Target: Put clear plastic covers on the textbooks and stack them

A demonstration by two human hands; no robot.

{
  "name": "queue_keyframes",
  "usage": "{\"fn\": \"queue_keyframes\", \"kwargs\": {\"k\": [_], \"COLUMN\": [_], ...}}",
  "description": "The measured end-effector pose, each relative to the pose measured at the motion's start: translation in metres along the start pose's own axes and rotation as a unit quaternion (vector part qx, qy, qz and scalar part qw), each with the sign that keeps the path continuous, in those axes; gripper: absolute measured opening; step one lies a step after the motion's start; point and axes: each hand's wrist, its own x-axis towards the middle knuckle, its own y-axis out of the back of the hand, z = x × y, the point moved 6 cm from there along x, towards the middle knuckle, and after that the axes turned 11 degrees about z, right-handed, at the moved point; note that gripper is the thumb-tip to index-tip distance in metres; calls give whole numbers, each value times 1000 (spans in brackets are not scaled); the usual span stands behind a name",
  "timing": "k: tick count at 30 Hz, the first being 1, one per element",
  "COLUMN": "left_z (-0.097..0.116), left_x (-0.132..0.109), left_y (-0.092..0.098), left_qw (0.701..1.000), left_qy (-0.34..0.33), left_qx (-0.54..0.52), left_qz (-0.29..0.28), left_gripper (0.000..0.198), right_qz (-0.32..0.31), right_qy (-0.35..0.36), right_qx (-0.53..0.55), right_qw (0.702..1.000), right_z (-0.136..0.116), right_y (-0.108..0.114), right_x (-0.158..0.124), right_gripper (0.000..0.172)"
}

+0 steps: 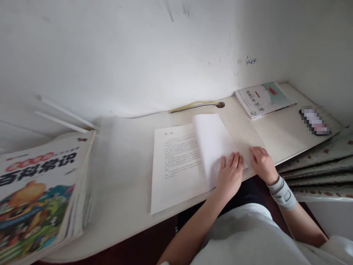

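Observation:
My left hand point(230, 173) lies flat on a white page point(211, 141), its fingers stretched out and a little apart. That page is blank on its upper side and curves up along its left edge. It belongs to an open booklet or sheaf of paper whose left page point(176, 158) carries printed lines of text. On the desk just right of the paper rests my right hand point(263, 165), fingers loosely curled, with nothing visible in it. A grey wrist brace point(283, 193) is wrapped around my right wrist.
A stack of books with a colourful cover point(35, 195) stands at the left. Another book point(264, 99) lies at the back right with a pen point(285, 107) along its edge. A blurred-out phone point(316, 121) is farther right. Cables point(195, 105) run to a desk hole. A patterned curtain point(320, 165) hangs at right.

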Motion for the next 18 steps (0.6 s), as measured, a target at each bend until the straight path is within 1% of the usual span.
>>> {"fn": "queue_keyframes", "kwargs": {"k": [3,6,8,13,18], "left_z": [3,9,13,20,24], "left_x": [9,20,26,32,31], "left_y": [1,1,1,-3,-4], "left_qw": [1000,1000,1000,999,998], "left_qy": [-5,-12,-13,-30,-55], "left_qx": [9,19,25,20,13], "left_qz": [-3,7,8,-7,6], "left_gripper": [44,44,45,44,44], "right_qz": [11,2,1,20,41], "right_qy": [-85,-140,-155,-163,-193], "right_qx": [140,223,239,235,302], "right_qw": [987,965,959,958,933], "right_z": [18,29,33,33,34], "right_y": [0,-3,-3,-2,6], "right_x": [-1,-1,-2,-3,-3], "right_gripper": [28,27,28,28,28]}}
